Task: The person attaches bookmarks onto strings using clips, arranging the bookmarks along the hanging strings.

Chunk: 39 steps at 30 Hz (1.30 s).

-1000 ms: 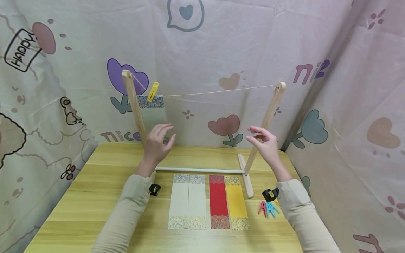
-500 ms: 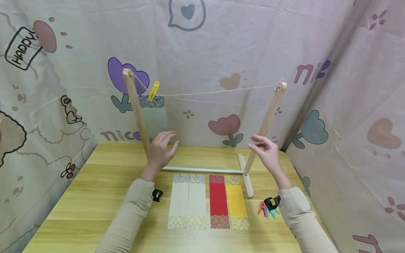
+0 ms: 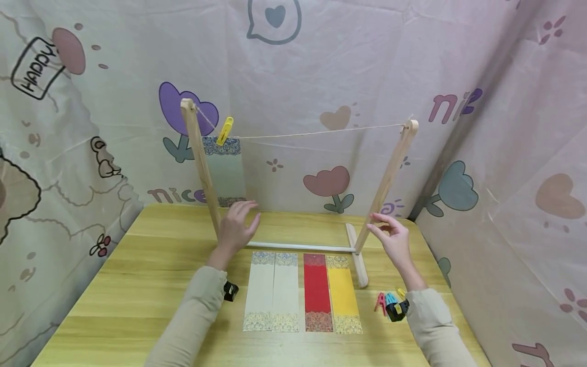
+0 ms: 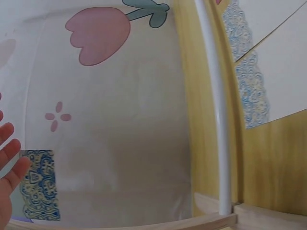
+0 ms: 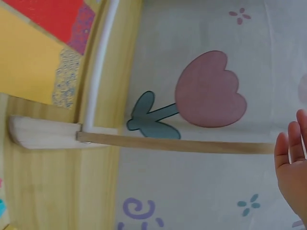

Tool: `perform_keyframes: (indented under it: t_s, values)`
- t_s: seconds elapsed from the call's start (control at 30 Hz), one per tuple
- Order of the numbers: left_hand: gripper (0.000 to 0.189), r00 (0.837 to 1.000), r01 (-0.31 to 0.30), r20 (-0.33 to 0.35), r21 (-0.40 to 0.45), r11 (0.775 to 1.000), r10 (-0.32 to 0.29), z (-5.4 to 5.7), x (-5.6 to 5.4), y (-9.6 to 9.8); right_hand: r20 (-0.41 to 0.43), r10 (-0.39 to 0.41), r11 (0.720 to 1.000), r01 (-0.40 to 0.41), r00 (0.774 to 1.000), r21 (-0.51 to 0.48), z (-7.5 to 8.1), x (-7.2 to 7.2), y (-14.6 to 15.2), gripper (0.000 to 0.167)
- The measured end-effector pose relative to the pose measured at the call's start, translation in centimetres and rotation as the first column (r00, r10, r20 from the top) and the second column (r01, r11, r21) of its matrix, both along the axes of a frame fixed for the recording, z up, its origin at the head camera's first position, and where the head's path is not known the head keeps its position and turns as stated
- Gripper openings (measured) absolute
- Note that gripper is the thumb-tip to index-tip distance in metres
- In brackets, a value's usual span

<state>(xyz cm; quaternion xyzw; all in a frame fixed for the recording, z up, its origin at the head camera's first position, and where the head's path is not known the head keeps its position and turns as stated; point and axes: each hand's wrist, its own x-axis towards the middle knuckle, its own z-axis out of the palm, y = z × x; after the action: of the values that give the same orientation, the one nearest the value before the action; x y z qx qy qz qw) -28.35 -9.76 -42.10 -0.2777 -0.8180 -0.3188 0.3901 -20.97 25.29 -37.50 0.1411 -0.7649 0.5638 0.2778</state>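
In the head view my left hand hovers in front of the rack's left post, fingers loosely bent and nothing between them. Just beyond it a pale card with blue patterned ends hangs from the string, held by a yellow clothespin. My right hand is raised before the right post, its thumb and fingers apart and holding nothing. Two white cards, a red card and a yellow card with patterned ends lie on the table between my arms.
Pink, blue and yellow clothespins lie on the table by my right wrist, partly covered by its camera. A white rod joins the rack's feet. Printed cloth hangs behind and at the sides of the wooden table.
Both hands have come down and a little nearer, empty. The left has shifted slightly right, uncovering the hanging card's lower end. The cards and clothespins stay in place.
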Motion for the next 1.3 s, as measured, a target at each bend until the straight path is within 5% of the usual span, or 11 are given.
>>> perform_keyframes:
  t_s: [0.47, 1.0, 1.27, 1.3]
  values:
    - [0.025, 0.998, -0.008, 0.061, -0.021, 1.000, 0.009, -2.6, 0.8, 0.2, 0.059, -0.084, 0.995, 0.080, 0.995, 0.068, -2.7, 1.2, 0.9, 0.023]
    - [0.024, 0.988, 0.007, 0.153, -0.034, 0.999, -0.002, -4.7, 1.9, 0.7, 0.190, -0.160, 0.987, 0.157, 0.969, 0.028, -6.0, 2.9, 1.9, 0.023]
    - [0.025, 0.964, -0.009, 0.263, -0.097, 0.995, 0.034, -6.0, 2.5, 0.9, 0.193, -0.092, 0.996, 0.091, 0.977, 0.014, -10.4, 2.6, 4.5, 0.027]
    - [0.025, 0.960, -0.007, 0.278, -0.099, 0.995, 0.034, -6.1, 2.6, 0.9, 0.177, -0.039, 0.999, 0.042, 0.983, -0.015, -12.0, 2.1, 5.4, 0.028]
